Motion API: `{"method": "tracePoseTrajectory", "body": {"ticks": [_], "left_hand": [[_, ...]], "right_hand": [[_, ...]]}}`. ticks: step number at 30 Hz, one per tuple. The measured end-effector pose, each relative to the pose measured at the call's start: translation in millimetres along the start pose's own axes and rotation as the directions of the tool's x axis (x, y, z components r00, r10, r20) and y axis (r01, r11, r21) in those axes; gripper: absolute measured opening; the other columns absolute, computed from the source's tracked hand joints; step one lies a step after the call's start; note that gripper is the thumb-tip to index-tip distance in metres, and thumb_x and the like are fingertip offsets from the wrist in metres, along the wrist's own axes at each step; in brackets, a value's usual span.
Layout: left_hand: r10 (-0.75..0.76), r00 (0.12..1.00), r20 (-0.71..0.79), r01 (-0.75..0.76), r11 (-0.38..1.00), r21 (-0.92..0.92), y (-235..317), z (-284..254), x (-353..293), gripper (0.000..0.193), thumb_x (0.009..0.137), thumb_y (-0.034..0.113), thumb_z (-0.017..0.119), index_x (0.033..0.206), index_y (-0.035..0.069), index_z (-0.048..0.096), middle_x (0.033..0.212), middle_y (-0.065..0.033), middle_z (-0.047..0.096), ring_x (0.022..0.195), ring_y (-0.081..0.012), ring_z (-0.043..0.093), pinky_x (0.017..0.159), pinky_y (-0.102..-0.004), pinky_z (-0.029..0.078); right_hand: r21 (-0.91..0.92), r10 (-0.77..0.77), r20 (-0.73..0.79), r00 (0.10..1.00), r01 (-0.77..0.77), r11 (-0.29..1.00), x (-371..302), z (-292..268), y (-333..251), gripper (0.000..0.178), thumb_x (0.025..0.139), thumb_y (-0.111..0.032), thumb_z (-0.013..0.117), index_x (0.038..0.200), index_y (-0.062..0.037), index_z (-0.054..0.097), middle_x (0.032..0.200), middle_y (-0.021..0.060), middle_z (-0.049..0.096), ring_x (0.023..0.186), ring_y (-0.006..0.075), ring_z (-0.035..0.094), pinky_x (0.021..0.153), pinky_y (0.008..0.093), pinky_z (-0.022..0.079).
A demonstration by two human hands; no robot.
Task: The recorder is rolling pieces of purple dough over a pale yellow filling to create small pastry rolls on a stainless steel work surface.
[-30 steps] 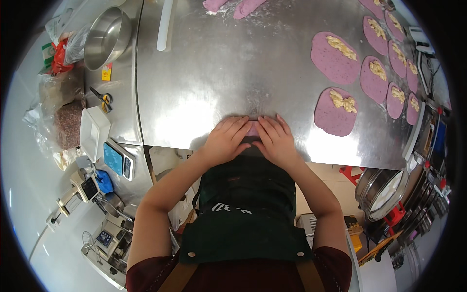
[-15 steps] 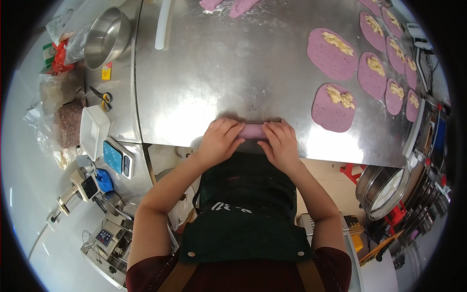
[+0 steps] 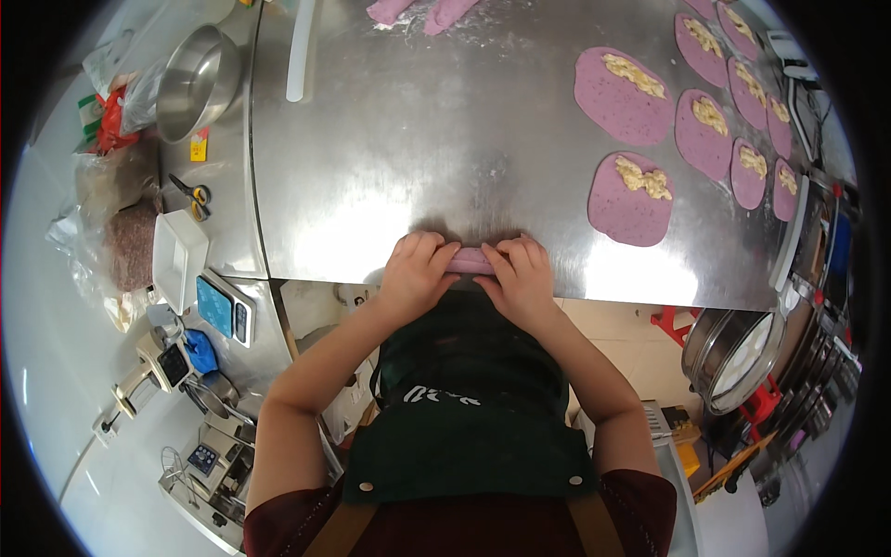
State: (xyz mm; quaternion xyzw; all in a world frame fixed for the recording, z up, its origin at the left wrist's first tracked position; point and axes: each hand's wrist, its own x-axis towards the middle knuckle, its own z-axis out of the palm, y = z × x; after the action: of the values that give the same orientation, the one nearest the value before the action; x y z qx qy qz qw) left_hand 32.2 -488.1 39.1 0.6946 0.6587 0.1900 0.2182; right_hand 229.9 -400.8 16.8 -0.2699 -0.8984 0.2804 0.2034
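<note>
A rolled purple dough piece (image 3: pixel 471 261) lies at the near edge of the steel table, between my two hands. My left hand (image 3: pixel 419 269) grips its left end, with thumb and fingers closed on it. On the right end, my right hand (image 3: pixel 516 276) pinches the dough with the thumb below and the fingers on top. Both ends of the roll are hidden under my fingers. To the right lie flat purple dough pieces, the nearest dough piece (image 3: pixel 631 212) and another dough piece (image 3: pixel 620 110) behind it, each topped with a strip of pale yellow filling (image 3: pixel 642 176).
Several more filled dough pieces (image 3: pixel 703 139) lie far right on the steel table (image 3: pixel 390 139). Floured dough rolls (image 3: pixel 449 13) and a white rod (image 3: pixel 300 56) are at the back. On the left stand a metal bowl (image 3: pixel 198 85), scissors (image 3: pixel 193 195), a white tub (image 3: pixel 179 249) and a scale (image 3: pixel 225 307).
My right hand has moved left, closer to my left hand, and less of the dough roll shows between them. The whole view has shifted slightly.
</note>
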Motion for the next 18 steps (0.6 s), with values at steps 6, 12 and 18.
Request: {"method": "tracePoseTrajectory", "body": {"ticks": [6, 12, 18], "left_hand": [[0.179, 0.982, 0.064, -0.186, 0.975, 0.123, -6.6, 7.3, -5.1, 0.04, 0.074, 0.014, 0.068, 0.111, 0.001, 0.059, 0.106, -0.0145, 0.057, 0.101, -0.0309, 0.056, 0.087, -0.041, 0.046], [0.185, 0.966, 0.182, -0.178, 0.983, -0.052, -6.8, -7.2, 6.1, 0.036, 0.073, 0.014, 0.069, 0.106, 0.002, 0.059, 0.102, -0.0126, 0.058, 0.094, -0.0301, 0.057, 0.079, -0.0412, 0.048], [0.025, 0.944, 0.33, 0.072, 0.958, -0.278, -26.5, -41.9, 57.3, 0.039, 0.074, 0.016, 0.074, 0.109, 0.005, 0.059, 0.101, -0.0117, 0.059, 0.099, -0.0315, 0.057, 0.082, -0.0409, 0.048]], "right_hand": [[-0.055, 0.034, 0.058, 0.998, -0.031, 0.998, 3.2, 5.5, -7.7, 0.047, 0.069, -0.018, 0.071, 0.113, -0.0048, 0.061, 0.106, 0.0099, 0.056, 0.102, 0.0299, 0.054, 0.088, 0.0437, 0.044], [-0.156, 0.07, 0.15, 0.986, -0.047, 0.987, 10.4, -12.2, -23.5, 0.041, 0.073, -0.013, 0.063, 0.113, -0.0028, 0.062, 0.1, 0.0081, 0.059, 0.094, 0.025, 0.057, 0.079, 0.0375, 0.046], [0.037, 0.212, 0.227, 0.95, -0.226, 0.973, 59.8, -35.5, -10.9, 0.046, 0.065, -0.016, 0.078, 0.107, -0.0048, 0.062, 0.098, 0.0104, 0.059, 0.092, 0.0314, 0.06, 0.077, 0.0411, 0.05]]}}
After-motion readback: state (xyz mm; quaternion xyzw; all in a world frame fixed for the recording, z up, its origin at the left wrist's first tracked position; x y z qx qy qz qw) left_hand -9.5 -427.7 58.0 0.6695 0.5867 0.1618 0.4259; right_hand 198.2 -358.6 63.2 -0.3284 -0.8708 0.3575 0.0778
